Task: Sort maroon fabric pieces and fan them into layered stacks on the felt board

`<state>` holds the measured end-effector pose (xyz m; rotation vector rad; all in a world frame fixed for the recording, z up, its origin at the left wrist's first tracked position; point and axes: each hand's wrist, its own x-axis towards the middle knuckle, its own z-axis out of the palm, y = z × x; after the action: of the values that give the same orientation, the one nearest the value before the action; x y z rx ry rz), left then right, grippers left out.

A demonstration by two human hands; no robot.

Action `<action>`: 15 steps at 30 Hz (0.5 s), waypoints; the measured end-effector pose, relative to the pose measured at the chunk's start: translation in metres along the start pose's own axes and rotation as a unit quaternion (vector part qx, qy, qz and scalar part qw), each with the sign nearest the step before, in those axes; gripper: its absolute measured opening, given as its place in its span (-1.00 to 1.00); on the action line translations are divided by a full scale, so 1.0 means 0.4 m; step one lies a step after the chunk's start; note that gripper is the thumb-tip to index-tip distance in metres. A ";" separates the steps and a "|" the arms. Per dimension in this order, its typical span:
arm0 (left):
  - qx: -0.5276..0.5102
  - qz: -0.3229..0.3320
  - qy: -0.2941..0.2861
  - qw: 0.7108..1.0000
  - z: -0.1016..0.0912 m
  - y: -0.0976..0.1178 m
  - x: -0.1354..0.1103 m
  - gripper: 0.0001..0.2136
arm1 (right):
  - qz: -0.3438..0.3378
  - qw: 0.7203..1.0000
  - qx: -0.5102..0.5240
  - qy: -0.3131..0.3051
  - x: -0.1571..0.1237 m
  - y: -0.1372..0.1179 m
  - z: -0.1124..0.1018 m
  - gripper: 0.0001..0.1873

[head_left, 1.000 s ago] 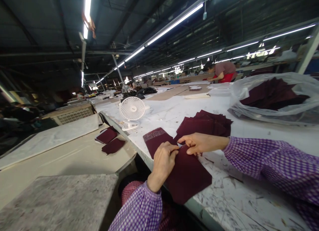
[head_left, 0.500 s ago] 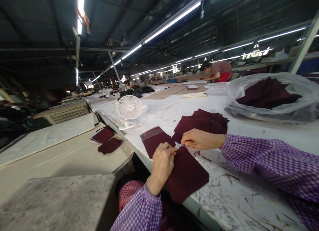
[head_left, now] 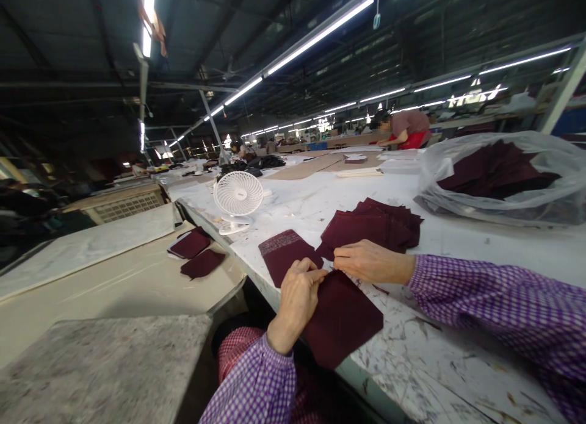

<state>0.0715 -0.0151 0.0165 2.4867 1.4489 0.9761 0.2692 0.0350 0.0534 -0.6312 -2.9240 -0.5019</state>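
A dark maroon fabric piece [head_left: 344,319] lies at the near edge of the white worktable [head_left: 439,363], overhanging it a little. My left hand [head_left: 297,296] pinches its top left corner with fingers closed. My right hand [head_left: 366,262] rests closed at the piece's upper edge, fingertips pinched on the cloth close to my left hand. Just behind lies another maroon piece [head_left: 284,254] with a lighter patterned band, and a fanned stack of maroon pieces [head_left: 372,226] sits behind my right hand.
A small white fan [head_left: 238,197] stands at the table's left edge. A clear plastic bag of maroon pieces [head_left: 499,177] lies at the right. Two maroon pieces [head_left: 196,253] rest on the lower beige table to the left. A person [head_left: 407,130] works far behind.
My right hand has drawn slightly back and curled tighter at the fabric's top edge. My left hand keeps its pinch; the view shifted a little.
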 end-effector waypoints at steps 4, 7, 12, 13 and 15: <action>0.018 0.022 -0.008 1.000 -0.001 -0.002 0.000 -0.69 | -0.030 0.998 -0.042 0.021 -0.011 -0.011 0.010 -0.77; 0.048 0.033 -0.017 0.998 0.000 -0.004 -0.002 -0.67 | -0.047 0.997 -0.058 0.028 -0.027 -0.009 0.014 -0.78; 0.072 0.022 -0.019 0.997 0.000 0.004 -0.004 -0.68 | 0.035 0.999 -0.017 0.031 -0.038 -0.004 -0.001 -0.70; 0.075 0.020 -0.019 0.997 0.000 0.006 -0.004 -0.68 | 0.050 0.998 0.018 0.041 -0.034 -0.009 -0.005 -0.67; 0.079 0.018 -0.020 0.996 0.000 0.009 -0.001 -0.68 | 0.060 0.991 0.106 0.054 -0.023 -0.026 -0.008 -0.63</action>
<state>0.0740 -0.0177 0.0178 2.6346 1.5308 0.8415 0.2734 0.0214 0.0515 -0.7190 -2.7662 -0.2028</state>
